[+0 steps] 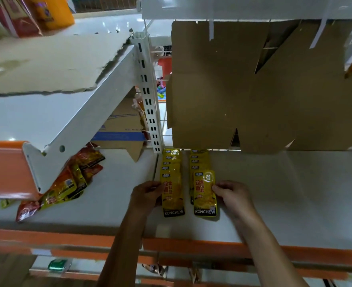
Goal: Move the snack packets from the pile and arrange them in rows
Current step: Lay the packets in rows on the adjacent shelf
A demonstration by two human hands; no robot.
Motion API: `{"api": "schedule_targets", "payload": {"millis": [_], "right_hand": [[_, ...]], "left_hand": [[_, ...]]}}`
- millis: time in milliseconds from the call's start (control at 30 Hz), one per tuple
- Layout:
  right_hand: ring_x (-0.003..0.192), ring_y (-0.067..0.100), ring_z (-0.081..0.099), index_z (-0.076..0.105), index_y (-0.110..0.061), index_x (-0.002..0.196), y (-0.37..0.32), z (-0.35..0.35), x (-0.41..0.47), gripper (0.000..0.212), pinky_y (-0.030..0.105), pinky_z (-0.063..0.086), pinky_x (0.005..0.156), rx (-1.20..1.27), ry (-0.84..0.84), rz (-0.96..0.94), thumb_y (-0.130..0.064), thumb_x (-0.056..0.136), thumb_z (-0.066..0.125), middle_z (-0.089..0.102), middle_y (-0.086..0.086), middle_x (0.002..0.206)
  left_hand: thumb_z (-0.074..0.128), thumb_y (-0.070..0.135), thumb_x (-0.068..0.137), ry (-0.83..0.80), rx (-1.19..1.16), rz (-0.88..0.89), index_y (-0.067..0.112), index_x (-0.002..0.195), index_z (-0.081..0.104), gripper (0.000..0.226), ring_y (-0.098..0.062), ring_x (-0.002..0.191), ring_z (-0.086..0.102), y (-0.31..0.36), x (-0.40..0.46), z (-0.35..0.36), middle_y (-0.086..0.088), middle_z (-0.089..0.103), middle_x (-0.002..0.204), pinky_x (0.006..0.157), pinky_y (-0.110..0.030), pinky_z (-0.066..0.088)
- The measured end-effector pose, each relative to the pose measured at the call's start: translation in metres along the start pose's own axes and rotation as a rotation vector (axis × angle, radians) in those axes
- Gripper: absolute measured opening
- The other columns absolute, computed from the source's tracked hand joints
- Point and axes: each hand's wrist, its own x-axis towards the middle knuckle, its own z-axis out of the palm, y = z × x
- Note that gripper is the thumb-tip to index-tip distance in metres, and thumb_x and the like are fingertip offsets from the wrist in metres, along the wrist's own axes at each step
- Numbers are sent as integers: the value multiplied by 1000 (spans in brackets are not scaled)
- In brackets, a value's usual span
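Both rows are being squared up at lower centre: the left hand [148, 193] pinches the left row's front packet [172, 195], the right hand [231, 193] pinches the right row's front packet [204, 193], and the next move likely calls for reaching to the pile [67, 183] at left

You saw glossy yellow foil-like packets [204, 193] on a smooth, matt white metal shelf [274, 193], backed by matt brown cardboard [243, 90] with rough torn edges.
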Motion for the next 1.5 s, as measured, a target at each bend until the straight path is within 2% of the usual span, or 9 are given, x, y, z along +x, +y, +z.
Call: {"api": "schedule_targets", "payload": {"millis": [333,400,533,667,800,1000,1167,1367,1500], "right_hand": [[80,36,72,76,-12,72,1,7,7,11,56,57,82,-98,-13,-23,-6,80,73,75,13,77],[80,34,73,77,-18,74,2,7,7,3,56,57,82,-148,-18,-47,-19,73,74,75,9,76],[79,32,72,75,-23,76,3,4,8,16,57,57,80,-173,-15,-67,-30,62,71,75,7,76],[79,30,72,74,-16,76,1,3,7,3,55,57,80,-211,-4,-94,-18,74,75,75,7,77],[78,29,72,73,-14,78,0,3,8,4,51,58,80,-249,9,-114,-12,77,76,73,8,77],[79,26,72,74,-15,77,2,3,8,4,52,57,81,-286,3,-110,-18,76,75,74,5,77],[77,28,72,73,-12,78,0,3,4,2,53,58,79,-270,4,-87,-13,79,74,74,9,76],[76,24,72,73,-16,78,1,1,4,9,52,57,79,-306,8,-84,-24,74,73,74,3,75],[77,21,72,73,-20,77,2,1,3,24,51,57,79,-312,5,-78,-39,62,68,74,0,75]], "left_hand": [[69,1,89,30,86,85,14,82,71,15,-12,64,71,-1,12,-1,0,74,73,60,-26,61],[71,2,88,33,121,109,15,83,71,14,-17,69,72,-1,14,-1,-4,75,77,66,-34,62],[75,12,86,50,217,163,15,88,71,6,-27,80,73,-5,21,-3,-9,75,85,77,-49,61],[78,23,82,42,253,151,20,88,73,9,-25,83,74,-12,25,-6,-4,76,85,80,-55,59],[77,30,73,34,217,122,24,81,73,11,-28,80,74,-14,26,-6,-4,76,82,78,-56,59],[78,18,82,65,234,138,18,85,73,6,-26,79,74,-16,26,-6,-1,75,79,77,-56,59],[78,31,74,63,233,132,21,85,72,17,-26,79,74,-19,28,-7,-3,75,81,78,-56,59],[76,18,85,71,252,132,16,88,70,7,-27,78,74,-19,29,-5,-5,75,83,76,-55,60],[76,26,80,55,257,130,17,88,71,14,-28,78,74,-17,28,-7,-5,75,82,77,-56,59]]}}
